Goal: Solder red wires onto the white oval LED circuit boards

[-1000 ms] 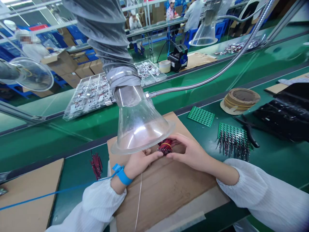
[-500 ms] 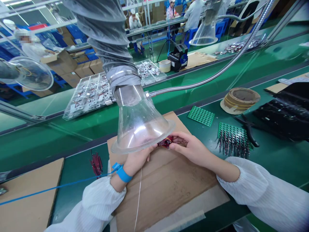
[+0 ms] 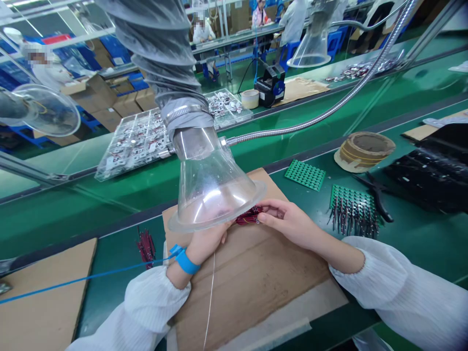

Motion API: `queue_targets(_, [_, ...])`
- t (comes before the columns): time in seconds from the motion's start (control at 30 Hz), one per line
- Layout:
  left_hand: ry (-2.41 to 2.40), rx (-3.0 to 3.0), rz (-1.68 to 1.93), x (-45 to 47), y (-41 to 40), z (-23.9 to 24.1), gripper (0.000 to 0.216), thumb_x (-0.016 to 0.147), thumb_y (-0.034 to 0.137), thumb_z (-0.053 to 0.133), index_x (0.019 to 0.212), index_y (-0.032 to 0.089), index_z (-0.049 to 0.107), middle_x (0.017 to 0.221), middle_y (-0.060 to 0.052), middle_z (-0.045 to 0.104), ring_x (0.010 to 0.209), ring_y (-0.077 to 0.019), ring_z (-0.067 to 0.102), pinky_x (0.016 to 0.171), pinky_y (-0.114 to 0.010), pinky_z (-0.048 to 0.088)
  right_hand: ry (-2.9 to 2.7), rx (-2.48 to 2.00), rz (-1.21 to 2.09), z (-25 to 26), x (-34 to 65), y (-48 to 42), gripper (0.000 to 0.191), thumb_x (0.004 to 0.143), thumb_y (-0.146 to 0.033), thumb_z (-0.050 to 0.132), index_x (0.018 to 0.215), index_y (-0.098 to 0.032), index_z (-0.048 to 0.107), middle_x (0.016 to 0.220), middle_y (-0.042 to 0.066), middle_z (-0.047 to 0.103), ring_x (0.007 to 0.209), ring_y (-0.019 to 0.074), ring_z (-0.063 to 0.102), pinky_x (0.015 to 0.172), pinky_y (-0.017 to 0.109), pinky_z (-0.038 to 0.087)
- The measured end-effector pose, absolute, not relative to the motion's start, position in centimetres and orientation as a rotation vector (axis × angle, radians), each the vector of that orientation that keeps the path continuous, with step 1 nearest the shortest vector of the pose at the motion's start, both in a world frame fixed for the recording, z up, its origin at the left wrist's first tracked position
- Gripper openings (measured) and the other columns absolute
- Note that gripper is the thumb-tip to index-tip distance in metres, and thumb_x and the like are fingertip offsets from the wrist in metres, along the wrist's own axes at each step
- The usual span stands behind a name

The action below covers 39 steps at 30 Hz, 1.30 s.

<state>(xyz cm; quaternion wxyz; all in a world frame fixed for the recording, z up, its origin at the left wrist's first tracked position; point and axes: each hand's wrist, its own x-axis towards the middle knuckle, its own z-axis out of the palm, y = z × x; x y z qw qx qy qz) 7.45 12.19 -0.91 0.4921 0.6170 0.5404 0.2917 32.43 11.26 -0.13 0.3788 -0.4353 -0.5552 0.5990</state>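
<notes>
A bundle of dark red and black wires (image 3: 249, 216) is between my two hands, low over a brown cardboard sheet (image 3: 256, 273). My right hand (image 3: 287, 220) pinches its right end between thumb and fingers. At the left end is my left hand (image 3: 208, 240), fingers curled against the wires and partly hidden behind the clear fume hood (image 3: 215, 190). A blue wrist strap (image 3: 187, 262) circles my left wrist. From beneath that hand a thin silvery strand (image 3: 210, 302) runs down across the cardboard.
More red wires (image 3: 146, 246) lie left. To the right are a green circuit panel (image 3: 305, 174), another panel with wires attached (image 3: 353, 209), black-handled pliers (image 3: 380, 197) and a tape roll (image 3: 365, 148). The hood hangs low over my hands. A parts tray (image 3: 135, 141) stands beyond.
The wire bundle has turned slightly between my hands; its wires now show more lengthwise and less of the yellow strand shows. My hands have stayed almost in place.
</notes>
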Motion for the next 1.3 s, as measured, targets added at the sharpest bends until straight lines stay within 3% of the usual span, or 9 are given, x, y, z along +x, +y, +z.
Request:
queue_targets(0.1, [1.293, 1.538, 0.656, 7.6, 12.1, -0.3, 0.058, 0.099, 0.067, 0.058, 0.121, 0.014, 0.068, 0.053, 0.007, 0.051, 0.050, -0.0119, 0.047, 0.059, -0.026, 0.042, -1.441, -1.136, 1.521, -0.2, 32.4, 11.2, 0.048, 0.092, -0.056, 0.077, 0.125, -0.021, 0.072, 0.124, 0.011, 0.080, 0.112, 0.0283, 0.078, 0.104, 0.048, 0.061])
queue_targets(0.2, [1.196, 1.561, 0.623, 7.8, 12.0, 0.0, 0.056, 0.101, 0.065, 0.055, 0.128, 0.017, 0.065, 0.077, 0.000, 0.068, 0.050, -0.0106, 0.050, 0.056, -0.026, 0.044, -1.475, -1.138, 1.513, -0.3, 32.2, 11.2, 0.047, 0.093, -0.056, 0.075, 0.125, -0.022, 0.072, 0.117, 0.010, 0.081, 0.108, 0.0275, 0.078, 0.100, 0.046, 0.062])
queue_targets(0.3, [1.129, 1.609, 0.620, 8.1, 11.9, 0.1, 0.054, 0.102, 0.063, 0.056, 0.130, 0.019, 0.065, 0.090, -0.005, 0.074, 0.051, -0.0116, 0.053, 0.054, -0.027, 0.045, -1.498, -1.132, 1.498, -0.4, 32.0, 11.0, 0.046, 0.093, -0.053, 0.076, 0.126, -0.021, 0.070, 0.115, 0.009, 0.080, 0.108, 0.0265, 0.078, 0.099, 0.044, 0.063])
queue_targets(0.5, [1.198, 1.634, 0.543, 8.5, 11.8, 0.2, 0.050, 0.100, 0.062, 0.059, 0.126, 0.019, 0.068, 0.080, -0.002, 0.069, 0.056, -0.0141, 0.053, 0.054, -0.026, 0.043, -1.709, -1.167, 1.280, -0.5, 31.6, 10.4, 0.047, 0.094, -0.049, 0.074, 0.132, -0.022, 0.066, 0.122, 0.010, 0.075, 0.105, 0.0257, 0.074, 0.093, 0.044, 0.063])
queue_targets(0.63, [1.188, 1.604, 0.569, 8.6, 11.7, 0.1, 0.048, 0.101, 0.061, 0.059, 0.123, 0.019, 0.069, 0.080, -0.002, 0.070, 0.056, -0.0136, 0.052, 0.053, -0.026, 0.041, -1.759, -1.181, 1.209, -0.6, 31.3, 10.2, 0.062, 0.085, -0.049, 0.087, 0.136, -0.024, 0.063, 0.133, 0.011, 0.070, 0.121, 0.0304, 0.069, 0.100, 0.046, 0.061])
queue_targets(0.8, [1.171, 1.579, 0.574, 8.5, 11.7, -0.3, 0.046, 0.101, 0.060, 0.059, 0.120, 0.020, 0.070, 0.073, 0.001, 0.066, 0.054, -0.0133, 0.051, 0.053, -0.026, 0.041, -1.734, -1.236, 1.174, -0.6, 31.1, 10.2, 0.044, 0.092, -0.045, 0.078, 0.129, -0.024, 0.067, 0.126, 0.010, 0.072, 0.112, 0.0279, 0.072, 0.094, 0.045, 0.062])
queue_targets(0.93, [1.190, 1.571, 0.572, 8.1, 11.8, -0.8, 0.049, 0.102, 0.062, 0.056, 0.119, 0.018, 0.070, 0.076, 0.000, 0.065, 0.053, -0.0114, 0.048, 0.051, -0.025, 0.039, -1.676, -1.285, 1.187, -0.5, 31.2, 10.3, 0.045, 0.091, -0.047, 0.076, 0.128, -0.023, 0.069, 0.118, 0.009, 0.077, 0.101, 0.0272, 0.074, 0.087, 0.044, 0.063])
queue_targets(1.03, [1.173, 1.548, 0.560, 7.8, 11.9, -1.1, 0.055, 0.102, 0.067, 0.054, 0.123, 0.018, 0.069, 0.086, -0.002, 0.070, 0.054, -0.0105, 0.050, 0.052, -0.025, 0.040, -1.607, -1.264, 1.255, -0.7, 31.4, 10.5, 0.046, 0.092, -0.049, 0.076, 0.128, -0.023, 0.069, 0.120, 0.010, 0.078, 0.106, 0.0282, 0.075, 0.090, 0.045, 0.064])
queue_targets(1.3, [1.183, 1.520, 0.503, 7.5, 12.1, -0.7, 0.057, 0.100, 0.069, 0.056, 0.124, 0.019, 0.070, 0.076, -0.001, 0.068, 0.051, -0.0113, 0.049, 0.051, -0.026, 0.039, -1.528, -1.143, 1.387, -0.7, 31.4, 10.5, 0.038, 0.096, -0.049, 0.071, 0.123, -0.022, 0.071, 0.120, 0.009, 0.080, 0.106, 0.0278, 0.078, 0.096, 0.047, 0.064])
